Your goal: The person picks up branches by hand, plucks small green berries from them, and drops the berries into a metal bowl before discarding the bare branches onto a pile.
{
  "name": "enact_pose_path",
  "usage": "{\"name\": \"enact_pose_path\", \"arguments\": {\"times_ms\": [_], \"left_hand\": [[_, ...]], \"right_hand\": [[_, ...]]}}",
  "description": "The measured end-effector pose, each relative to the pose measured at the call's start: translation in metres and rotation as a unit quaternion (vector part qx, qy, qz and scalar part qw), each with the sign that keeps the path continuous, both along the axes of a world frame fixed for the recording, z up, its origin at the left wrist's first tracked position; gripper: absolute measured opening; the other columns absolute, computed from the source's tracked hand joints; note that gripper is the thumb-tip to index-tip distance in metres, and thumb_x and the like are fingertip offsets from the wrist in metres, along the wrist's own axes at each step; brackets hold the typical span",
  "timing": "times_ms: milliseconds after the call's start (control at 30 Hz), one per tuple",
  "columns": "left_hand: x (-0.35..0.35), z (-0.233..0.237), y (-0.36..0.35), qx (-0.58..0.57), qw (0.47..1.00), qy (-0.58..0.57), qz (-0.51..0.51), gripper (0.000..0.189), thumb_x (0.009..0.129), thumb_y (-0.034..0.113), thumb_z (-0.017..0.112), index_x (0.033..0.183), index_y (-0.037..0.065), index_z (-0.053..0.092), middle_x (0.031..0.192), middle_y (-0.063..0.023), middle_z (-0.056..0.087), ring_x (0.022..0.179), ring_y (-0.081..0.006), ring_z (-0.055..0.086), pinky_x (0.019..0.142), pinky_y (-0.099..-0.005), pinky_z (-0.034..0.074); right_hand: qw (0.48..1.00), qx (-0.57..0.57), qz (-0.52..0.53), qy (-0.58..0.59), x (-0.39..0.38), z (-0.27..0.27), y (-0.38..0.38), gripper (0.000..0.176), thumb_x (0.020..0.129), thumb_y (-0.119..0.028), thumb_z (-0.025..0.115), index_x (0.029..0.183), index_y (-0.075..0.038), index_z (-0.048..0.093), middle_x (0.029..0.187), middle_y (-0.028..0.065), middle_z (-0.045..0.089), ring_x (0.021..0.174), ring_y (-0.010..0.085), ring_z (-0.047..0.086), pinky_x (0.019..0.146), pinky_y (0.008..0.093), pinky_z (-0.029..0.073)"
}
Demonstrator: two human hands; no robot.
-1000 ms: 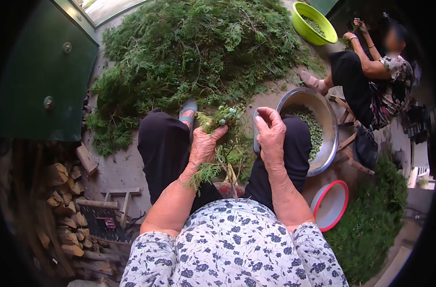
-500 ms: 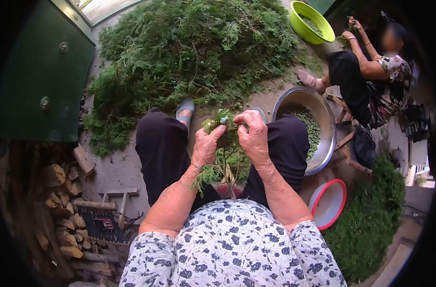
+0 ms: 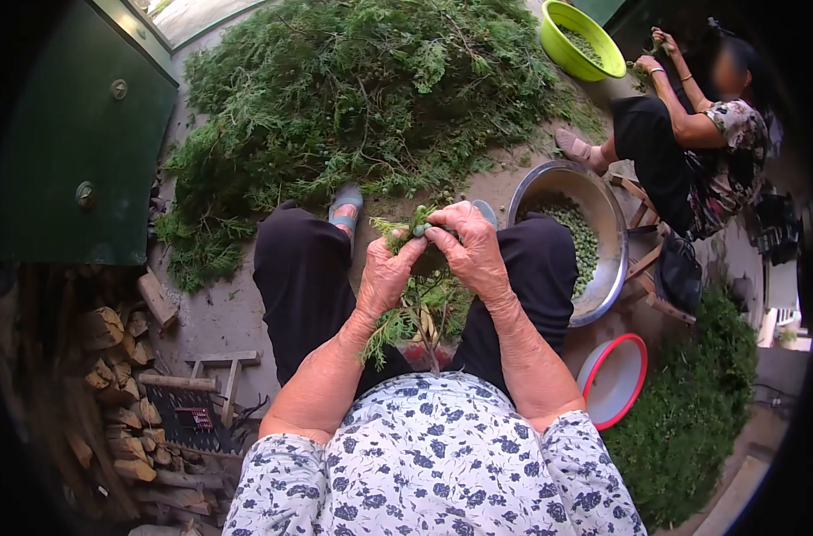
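Note:
I sit with a green cypress sprig [image 3: 421, 299] between my knees. My left hand [image 3: 384, 275] grips its stem, the tip sticking up past my fingers. My right hand [image 3: 469, 246] pinches at small pale-green berries on the sprig's top, fingertips meeting my left thumb. A steel basin [image 3: 603, 214] holding picked green berries sits on the ground just right of my right knee.
A large heap of cut green branches [image 3: 362, 89] covers the ground ahead. Another person [image 3: 692, 134] sits at the far right beside a lime bowl [image 3: 585, 40]. A red-rimmed white bowl [image 3: 613, 381] lies at my right. Stacked firewood [image 3: 120, 393] and a green door [image 3: 76, 134] stand at the left.
My right hand moved left from above the basin side back onto the sprig's tip and now pinches it against my left hand.

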State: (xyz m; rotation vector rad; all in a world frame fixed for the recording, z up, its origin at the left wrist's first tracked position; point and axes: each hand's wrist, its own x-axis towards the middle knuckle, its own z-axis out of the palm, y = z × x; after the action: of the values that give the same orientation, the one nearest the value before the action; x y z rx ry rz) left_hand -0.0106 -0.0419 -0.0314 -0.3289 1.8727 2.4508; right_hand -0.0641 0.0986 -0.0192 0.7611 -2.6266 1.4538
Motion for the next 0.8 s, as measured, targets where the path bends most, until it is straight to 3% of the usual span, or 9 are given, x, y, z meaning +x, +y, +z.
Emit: {"name": "enact_pose_path", "arguments": {"times_ms": [233,333,367,400,433,500,600,633,800], "left_hand": [[0.001,0.000,-0.001,-0.045,0.998,0.025,0.022,0.017,0.085,0.012,0.059,0.096,0.001,0.064,0.084,-0.0024,0.064,0.076,-0.0069,0.055,0.070,-0.0241,0.045],[0.002,-0.007,-0.006,-0.149,0.987,0.064,-0.006,0.016,0.084,0.012,0.059,0.094,0.001,0.065,0.083,-0.0036,0.064,0.074,-0.0074,0.055,0.070,-0.0247,0.045],[0.002,-0.008,-0.007,-0.278,0.951,0.137,-0.010,0.016,0.084,0.012,0.059,0.093,0.001,0.065,0.083,-0.0038,0.064,0.074,-0.0075,0.055,0.069,-0.0250,0.045],[0.003,-0.008,-0.007,-0.401,0.892,0.208,-0.014,0.015,0.083,0.012,0.059,0.092,0.001,0.065,0.082,-0.0040,0.064,0.073,-0.0077,0.055,0.069,-0.0254,0.045],[0.002,-0.008,-0.007,-0.401,0.892,0.208,-0.014,0.015,0.083,0.012,0.059,0.092,0.001,0.065,0.082,-0.0040,0.064,0.073,-0.0077,0.055,0.069,-0.0254,0.045],[0.001,-0.004,-0.006,-0.105,0.993,0.036,-0.033,0.013,0.082,0.009,0.060,0.090,0.000,0.065,0.080,-0.0028,0.063,0.072,-0.0072,0.055,0.068,-0.0249,0.044],[0.002,0.002,-0.006,-0.044,0.998,-0.012,-0.034,0.012,0.080,0.006,0.061,0.090,-0.001,0.065,0.077,-0.0015,0.062,0.071,-0.0068,0.055,0.067,-0.0240,0.044],[0.001,0.002,-0.006,-0.043,0.998,-0.012,-0.036,0.012,0.080,0.006,0.061,0.090,-0.001,0.065,0.077,-0.0015,0.062,0.071,-0.0068,0.055,0.067,-0.0240,0.044],[0.000,-0.002,-0.011,0.054,0.995,-0.030,-0.081,0.010,0.080,0.004,0.061,0.089,0.001,0.064,0.081,-0.0008,0.062,0.073,-0.0097,0.057,0.069,-0.0236,0.046]], "right_hand": [[0.984,-0.067,-0.052,-0.154,0.008,0.001,-0.008,0.013,0.082,-0.010,0.059,0.086,0.001,0.060,0.084,0.0073,0.059,0.080,0.0167,0.055,0.072,0.0298,0.042],[0.923,-0.212,-0.065,-0.314,0.007,-0.005,-0.006,0.014,0.085,-0.013,0.055,0.085,0.000,0.060,0.083,0.0044,0.058,0.081,0.0137,0.052,0.077,0.0284,0.040],[0.857,-0.311,-0.075,-0.404,0.006,-0.008,-0.004,0.015,0.086,-0.015,0.053,0.087,0.000,0.059,0.084,0.0030,0.058,0.082,0.0122,0.052,0.080,0.0268,0.039],[0.857,-0.311,-0.075,-0.404,0.006,-0.011,-0.003,0.015,0.086,-0.015,0.053,0.087,0.000,0.059,0.084,0.0030,0.058,0.082,0.0122,0.052,0.080,0.0268,0.039],[0.849,-0.346,-0.073,-0.393,0.004,-0.013,-0.002,0.016,0.087,-0.015,0.052,0.090,-0.001,0.058,0.085,0.0031,0.058,0.084,0.0120,0.052,0.082,0.0263,0.038],[0.851,-0.380,-0.084,-0.353,-0.002,-0.010,0.002,0.017,0.085,-0.011,0.052,0.097,0.000,0.054,0.087,0.0055,0.058,0.086,0.0135,0.053,0.082,0.0267,0.040],[0.767,-0.485,-0.072,-0.413,-0.010,-0.005,0.013,0.015,0.083,-0.007,0.052,0.096,-0.001,0.054,0.087,0.0056,0.058,0.090,0.0154,0.054,0.078,0.0284,0.043],[0.752,-0.501,-0.065,-0.424,-0.013,0.000,0.016,0.014,0.084,-0.008,0.055,0.097,-0.001,0.056,0.083,0.0035,0.058,0.084,0.0134,0.057,0.069,0.0250,0.046],[0.831,-0.346,-0.005,-0.435,-0.017,-0.004,0.020,0.028,0.089,-0.030,0.056,0.098,-0.004,0.063,0.071,-0.0045,0.053,0.059,0.0021,0.049,0.049,0.0144,0.035]]}}
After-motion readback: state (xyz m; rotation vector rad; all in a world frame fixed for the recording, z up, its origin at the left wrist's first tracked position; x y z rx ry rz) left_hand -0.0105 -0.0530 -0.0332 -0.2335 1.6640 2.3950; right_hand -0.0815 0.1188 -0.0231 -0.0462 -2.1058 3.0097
